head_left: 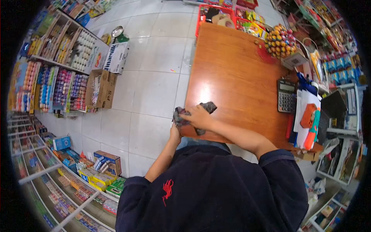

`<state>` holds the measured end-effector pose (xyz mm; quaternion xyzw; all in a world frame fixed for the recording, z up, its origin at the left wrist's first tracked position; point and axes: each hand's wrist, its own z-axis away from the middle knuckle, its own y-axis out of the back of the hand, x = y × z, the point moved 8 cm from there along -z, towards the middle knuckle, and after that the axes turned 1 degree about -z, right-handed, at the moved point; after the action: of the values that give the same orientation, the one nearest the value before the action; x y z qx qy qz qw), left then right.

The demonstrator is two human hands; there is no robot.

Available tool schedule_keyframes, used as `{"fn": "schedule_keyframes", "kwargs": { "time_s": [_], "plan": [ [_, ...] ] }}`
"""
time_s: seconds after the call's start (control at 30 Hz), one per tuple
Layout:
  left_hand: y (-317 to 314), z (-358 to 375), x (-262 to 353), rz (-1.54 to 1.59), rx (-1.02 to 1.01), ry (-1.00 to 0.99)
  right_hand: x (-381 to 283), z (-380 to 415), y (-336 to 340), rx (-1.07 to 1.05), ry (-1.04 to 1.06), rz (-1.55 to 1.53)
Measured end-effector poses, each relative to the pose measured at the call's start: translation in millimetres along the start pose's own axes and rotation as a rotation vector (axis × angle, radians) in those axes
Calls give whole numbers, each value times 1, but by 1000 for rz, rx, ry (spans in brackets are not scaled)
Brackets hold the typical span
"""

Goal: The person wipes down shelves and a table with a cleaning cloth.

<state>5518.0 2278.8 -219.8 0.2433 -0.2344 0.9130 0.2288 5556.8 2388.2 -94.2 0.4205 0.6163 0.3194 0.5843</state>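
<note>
At the near left corner of the wooden table [232, 77], my left hand [175, 133] is closed around the lower part of a dark, crumpled cloth [179, 115], which bunches up beyond the table's edge. My right hand [200, 117] reaches across from the right. Its fingertips meet the bunched part, and more dark material shows beyond the hand and under the wrist. Whether this is all one piece is hidden by the right hand. The right fingers look bent onto the cloth.
On the table's right side are a calculator [286, 96], papers [305, 106], an orange and teal tool-like object [312, 129] and a round cluster of wrapped sweets [280, 41]. Red baskets [199, 23] stand at the far edge. Stocked shelves [58, 69] and a cardboard box [110, 91] are left.
</note>
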Motion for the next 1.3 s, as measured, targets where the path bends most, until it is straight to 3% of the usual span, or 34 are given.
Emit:
{"fn": "schedule_keyframes", "kwargs": {
  "time_s": [0.03, 0.1, 0.2, 0.23, 0.3, 0.37, 0.4, 0.43, 0.5, 0.57, 0.63, 0.73, 0.77, 0.8, 0.9, 1.1, 1.17, 1.3],
  "plan": [
    [8, -16, -9, 26, -82, -60, 8, -8, 29, 227, 95, 18],
    [22, -22, -17, -80, -37, -148, 62, -26, 47, 278, -71, 20],
    [-27, 44, 57, -710, 247, -737, 117, -29, 73, 462, -501, 171],
    [-45, 64, 76, -965, 322, -887, 115, -30, 72, 532, -437, 295],
    [-71, 74, 95, -1003, 336, -1011, 107, -32, 60, 259, -648, 42],
    [-97, 69, 108, -1053, 358, -1188, 92, -28, 47, 296, -557, -14],
    [-104, 44, 104, -1064, 243, -1120, 90, -26, 40, 246, -551, -176],
    [-114, 25, 102, -1069, 126, -1052, 123, -29, -13, 182, -284, -283],
    [-132, 24, 100, -1347, 330, -1117, 146, -25, 9, 200, -504, -742],
    [-150, 25, 106, -1352, 399, -1204, 89, -26, 144, 349, -439, -515],
    [-160, 24, 114, -1353, 397, -1140, 4, -25, 274, 429, -232, -513],
    [-187, 24, 121, -1405, 369, -1230, -144, 28, 407, 620, 347, -36],
    [-196, 26, 121, -1440, 346, -1211, -158, 45, 420, 601, 148, -95],
    [-203, 26, 118, -1479, 319, -1192, -168, 93, 424, 987, 851, 53],
    [-210, 8, 105, -1551, 441, -1413, -156, 109, 419, 974, 849, -20],
    [-203, -16, 127, -1568, 175, -1411, -155, 160, 413, 1143, 888, -83],
    [-205, -18, 137, -1463, 272, -1441, -161, 181, 409, 1166, 879, -98],
    [-209, -10, 125, -1503, 217, -1397, -176, 207, 420, 1098, 987, -105]
  ]
}}
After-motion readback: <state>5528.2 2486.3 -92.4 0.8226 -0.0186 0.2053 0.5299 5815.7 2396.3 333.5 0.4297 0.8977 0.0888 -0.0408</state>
